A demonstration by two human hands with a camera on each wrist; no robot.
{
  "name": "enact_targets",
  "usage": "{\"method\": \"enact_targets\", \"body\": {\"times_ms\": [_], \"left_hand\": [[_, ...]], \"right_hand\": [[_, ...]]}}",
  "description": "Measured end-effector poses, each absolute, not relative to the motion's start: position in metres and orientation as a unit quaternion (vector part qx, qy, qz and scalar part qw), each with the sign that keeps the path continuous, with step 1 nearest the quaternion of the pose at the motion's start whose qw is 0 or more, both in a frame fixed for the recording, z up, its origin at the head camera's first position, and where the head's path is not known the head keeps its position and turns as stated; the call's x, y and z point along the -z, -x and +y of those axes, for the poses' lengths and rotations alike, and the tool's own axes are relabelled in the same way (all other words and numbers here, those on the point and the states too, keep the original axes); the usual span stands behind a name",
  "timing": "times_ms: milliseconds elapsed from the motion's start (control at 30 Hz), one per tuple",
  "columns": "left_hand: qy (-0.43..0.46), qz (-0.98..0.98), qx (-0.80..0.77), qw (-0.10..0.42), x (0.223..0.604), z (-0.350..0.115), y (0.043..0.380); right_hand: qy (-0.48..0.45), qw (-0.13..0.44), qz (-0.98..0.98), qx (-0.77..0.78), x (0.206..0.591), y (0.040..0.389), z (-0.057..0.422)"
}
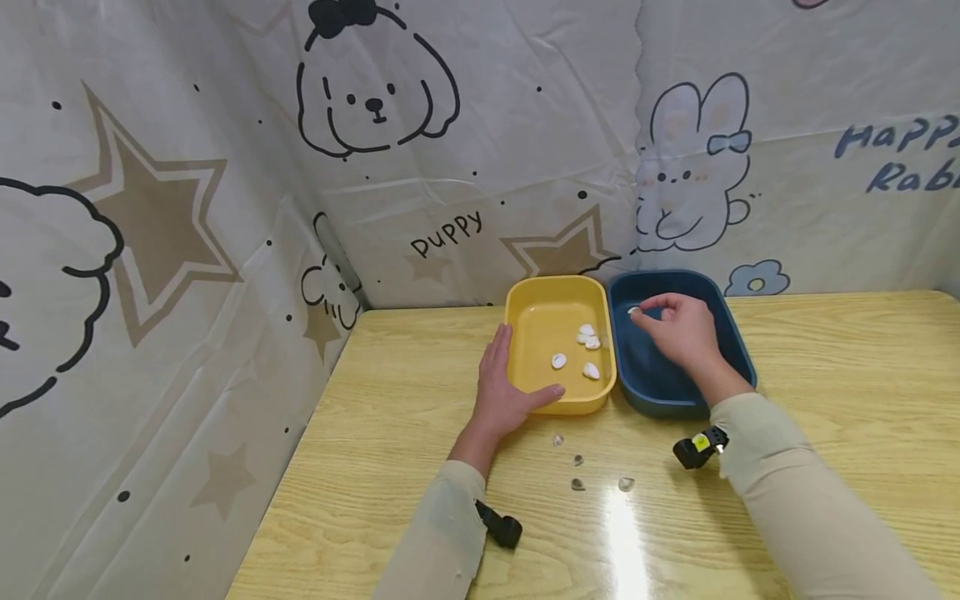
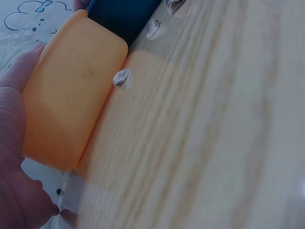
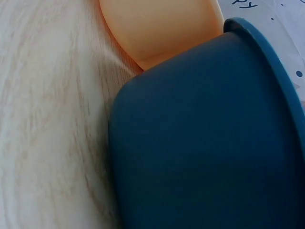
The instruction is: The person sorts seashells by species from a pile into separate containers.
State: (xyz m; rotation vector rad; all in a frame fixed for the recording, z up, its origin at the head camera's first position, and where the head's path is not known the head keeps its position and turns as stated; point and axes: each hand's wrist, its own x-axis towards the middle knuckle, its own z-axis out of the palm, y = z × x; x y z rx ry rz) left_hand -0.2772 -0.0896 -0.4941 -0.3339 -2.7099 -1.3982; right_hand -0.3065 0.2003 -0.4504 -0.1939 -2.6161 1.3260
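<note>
Above the blue bin [image 1: 651, 385], my right hand [image 1: 681, 332] pinches a small white shell [image 1: 633, 311] between thumb and fingertips. My left hand [image 1: 504, 398] rests at the near left corner of the yellow bin [image 1: 540, 402]. Its straight fingers lie along the left side, and the thumb [image 2: 25, 69] lies over the near rim. Several white shells lie inside the yellow bin, among them one shell [image 1: 558, 361] near the middle and another [image 1: 591, 371] at the right. The right wrist view shows the blue bin's outer wall [image 3: 200, 129], not the hand.
Several small grey-brown shells lie on the wooden table [image 1: 405, 433] in front of the bins, including one shell [image 1: 626, 483] and another [image 2: 121, 78] close to the yellow bin. The bins stand side by side, near a printed curtain [image 1: 465, 100] behind the table.
</note>
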Motion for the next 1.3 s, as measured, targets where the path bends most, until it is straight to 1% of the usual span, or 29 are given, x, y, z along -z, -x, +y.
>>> {"method": "enact_targets", "body": {"times_ms": [333, 700, 1033, 1300], "left_hand": [[0.108, -0.880, 0.460, 0.037, 0.493, -0.090, 0.277], [0.109, -0.881, 0.459, 0.040, 0.494, -0.089, 0.278], [0.108, -0.878, 0.466, 0.039, 0.495, -0.090, 0.276], [0.112, -0.876, 0.467, 0.039, 0.495, -0.090, 0.277]], "right_hand": [[0.071, 0.095, -0.884, -0.452, 0.454, 0.310, 0.201], [0.067, 0.093, -0.882, -0.457, 0.440, 0.300, 0.199], [0.032, 0.099, -0.883, -0.457, 0.427, 0.277, 0.191], [-0.016, 0.103, -0.884, -0.455, 0.422, 0.248, 0.186]]}}
